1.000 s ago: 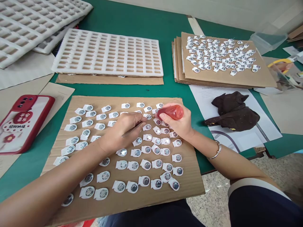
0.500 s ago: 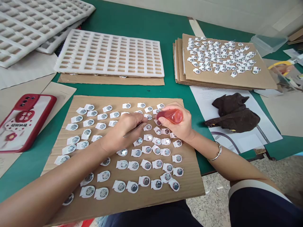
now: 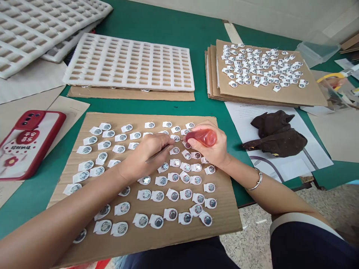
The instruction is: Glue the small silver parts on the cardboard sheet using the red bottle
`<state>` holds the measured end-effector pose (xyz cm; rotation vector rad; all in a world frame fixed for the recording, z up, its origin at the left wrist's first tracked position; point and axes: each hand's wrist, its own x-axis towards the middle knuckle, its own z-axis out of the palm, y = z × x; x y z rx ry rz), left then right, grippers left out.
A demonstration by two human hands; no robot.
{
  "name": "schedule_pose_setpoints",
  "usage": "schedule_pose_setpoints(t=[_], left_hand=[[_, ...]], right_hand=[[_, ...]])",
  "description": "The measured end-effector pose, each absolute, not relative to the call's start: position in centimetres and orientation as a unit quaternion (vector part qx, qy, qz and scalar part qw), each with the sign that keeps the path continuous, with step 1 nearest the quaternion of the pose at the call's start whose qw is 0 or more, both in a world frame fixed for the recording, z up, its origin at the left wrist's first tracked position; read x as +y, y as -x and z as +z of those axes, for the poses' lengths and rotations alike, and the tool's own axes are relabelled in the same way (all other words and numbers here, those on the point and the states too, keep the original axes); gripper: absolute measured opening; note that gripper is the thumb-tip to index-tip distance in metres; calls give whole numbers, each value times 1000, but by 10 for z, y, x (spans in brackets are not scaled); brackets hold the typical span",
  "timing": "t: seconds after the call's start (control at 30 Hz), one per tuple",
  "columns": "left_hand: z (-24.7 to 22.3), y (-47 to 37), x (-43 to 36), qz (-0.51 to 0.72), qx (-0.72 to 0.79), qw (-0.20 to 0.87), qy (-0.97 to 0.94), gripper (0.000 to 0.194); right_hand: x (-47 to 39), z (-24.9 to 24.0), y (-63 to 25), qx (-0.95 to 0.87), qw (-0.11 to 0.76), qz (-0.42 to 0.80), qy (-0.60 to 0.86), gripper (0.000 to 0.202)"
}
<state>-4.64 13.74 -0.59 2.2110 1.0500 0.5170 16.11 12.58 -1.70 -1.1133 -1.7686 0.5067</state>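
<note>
My left hand [image 3: 153, 149] is closed on slim metal tweezers [image 3: 157, 153]; their tip lies behind my fingers. My right hand [image 3: 217, 149] wraps round a small translucent red squeeze bottle [image 3: 206, 137], tilted so that its narrow end points left, toward my left hand. Both hands are over the upper part of a cardboard sheet [image 3: 168, 243]. Loose rows of small round metal discs on white tabs [image 3: 172, 195] lie across it. One disc [image 3: 175, 138] sits between the two hands, close to the bottle's narrow end. My left forearm hides part of the rows.
White foam trays [image 3: 129, 63] with many slots are at the back left. A cardboard stack [image 3: 311, 95] bearing more discs stands back right. A red-edged phone [image 3: 30, 145] lies left. Dark cloth [image 3: 280, 136] rests on printed paper [image 3: 316, 157] to the right, on the green table [image 3: 168, 22].
Both hands, the tweezers and the bottle keep almost the same place. The whole view has shifted very slightly.
</note>
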Motion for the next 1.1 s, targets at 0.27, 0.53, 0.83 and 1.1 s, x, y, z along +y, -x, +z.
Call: schedule_pose_setpoints(t=[0.27, 0.53, 0.83, 1.1], left_hand=[[-6, 45, 138, 185, 407, 313, -838, 17], [-9, 48, 140, 180, 423, 340, -820, 18], [-6, 46, 143, 196, 439, 379, -791, 17], [-9, 47, 146, 214, 425, 386, -790, 15]], right_hand=[[127, -17, -161, -722, 468, 204, 466, 19], [126, -17, -160, -724, 471, 214, 457, 18], [128, -20, -161, -707, 477, 224, 471, 17], [129, -21, -163, -700, 475, 222, 485, 18]])
